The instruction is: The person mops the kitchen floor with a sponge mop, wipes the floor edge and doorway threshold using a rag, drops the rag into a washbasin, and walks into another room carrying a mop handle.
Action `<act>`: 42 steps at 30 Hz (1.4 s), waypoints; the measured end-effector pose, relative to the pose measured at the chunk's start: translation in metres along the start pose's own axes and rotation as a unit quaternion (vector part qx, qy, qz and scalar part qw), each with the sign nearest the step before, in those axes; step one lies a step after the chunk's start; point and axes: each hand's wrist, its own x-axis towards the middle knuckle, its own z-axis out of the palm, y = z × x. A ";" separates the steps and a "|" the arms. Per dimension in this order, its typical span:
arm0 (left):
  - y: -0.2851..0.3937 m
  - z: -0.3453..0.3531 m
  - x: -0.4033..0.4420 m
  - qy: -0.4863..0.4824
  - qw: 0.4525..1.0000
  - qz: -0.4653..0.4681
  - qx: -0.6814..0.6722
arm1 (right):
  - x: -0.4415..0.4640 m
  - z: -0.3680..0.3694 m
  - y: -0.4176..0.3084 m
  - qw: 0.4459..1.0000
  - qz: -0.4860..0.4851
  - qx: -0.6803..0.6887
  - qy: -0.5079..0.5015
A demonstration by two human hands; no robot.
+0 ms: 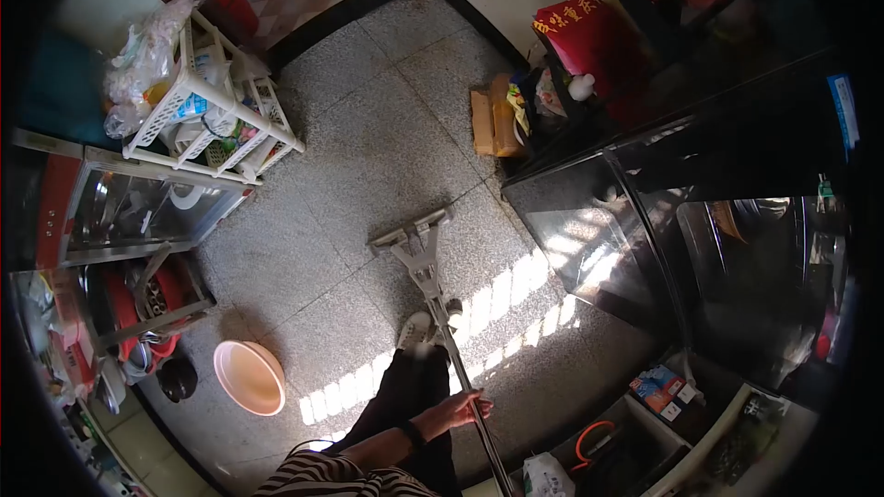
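From the lower left my left hand [463, 408] reaches across my legs, a dark band on its wrist. Its fingers are around the metal pole of a flat mop [424, 268]. The mop's wide grey head lies tilted on the speckled floor [341, 165], ahead of my shoes [414, 329]. The pole slants down past the right shoe and leaves the view at the bottom edge. My right hand is out of view.
A pink basin [250, 377] stands at left, below a white plastic rack [216, 115] and a glass-fronted cabinet [129, 211]. Cardboard [482, 123] lies by the dark shelving at right. A black glossy cabinet [589, 239] and open bins [663, 423] line the right side.
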 end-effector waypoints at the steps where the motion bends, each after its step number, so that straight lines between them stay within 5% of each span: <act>1: 0.024 0.005 -0.004 0.010 0.999 0.039 0.010 | 0.029 0.016 0.006 0.991 -0.097 -0.001 0.088; 2: 0.049 0.011 -0.014 0.020 0.995 0.098 0.023 | 0.044 0.016 -0.016 0.965 -0.196 -0.002 0.173; 3: 0.075 0.012 -0.016 0.030 0.988 0.146 0.048 | 0.061 0.006 -0.038 0.972 -0.194 0.067 0.111; 5: 0.127 0.000 -0.013 -0.026 0.973 0.227 0.023 | 0.139 0.038 -0.056 0.947 -0.247 0.101 0.177; 7: 0.167 0.024 -0.038 0.029 0.958 0.282 0.035 | 0.171 0.000 -0.144 0.974 -0.171 0.122 0.090; 8: 0.179 0.033 -0.048 0.042 0.947 0.313 0.055 | 0.202 0.002 -0.168 0.964 -0.210 0.135 0.095; 9: 0.197 0.044 -0.054 0.030 0.951 0.305 0.046 | 0.230 0.003 -0.195 0.910 -0.325 0.186 0.177; 12: 0.251 0.041 -0.050 -0.082 0.892 0.443 0.049 | 0.271 -0.028 -0.251 0.913 -0.333 0.184 0.147; 15: 0.255 0.062 -0.069 -0.055 0.916 0.396 0.017 | 0.253 -0.058 -0.254 0.928 -0.326 0.162 0.082; 18: 0.203 0.054 -0.043 -0.026 0.942 0.334 -0.020 | 0.217 -0.041 -0.171 0.893 -0.384 0.190 0.138; 20: 0.151 0.040 -0.020 -0.157 0.953 0.259 0.008 | 0.162 -0.049 -0.122 0.955 -0.235 0.173 0.055; 22: 0.066 0.025 0.018 -0.001 0.981 0.193 -0.031 | 0.148 -0.031 -0.043 0.966 -0.230 0.100 0.056; 28: -0.047 0.047 0.002 0.104 0.990 0.027 -0.087 | 0.106 -0.039 -0.018 0.986 -0.151 0.063 0.018; 30: -0.035 0.045 -0.002 0.112 0.988 0.017 -0.100 | 0.104 -0.039 -0.030 0.987 -0.150 0.061 0.012; 32: -0.006 0.038 -0.023 0.002 0.990 0.014 -0.141 | 0.105 -0.038 -0.054 0.986 -0.156 0.066 0.010; 34: 0.028 0.033 -0.041 0.046 0.992 0.019 -0.120 | 0.108 -0.034 -0.081 0.984 -0.162 0.068 0.008; 40: 0.168 0.005 -0.089 -0.110 0.987 0.109 -0.036 | 0.128 -0.022 -0.198 0.980 -0.185 0.072 0.013; 42: 0.224 0.011 -0.117 -0.023 0.991 0.130 0.016 | 0.139 -0.020 -0.250 0.979 -0.191 0.072 0.021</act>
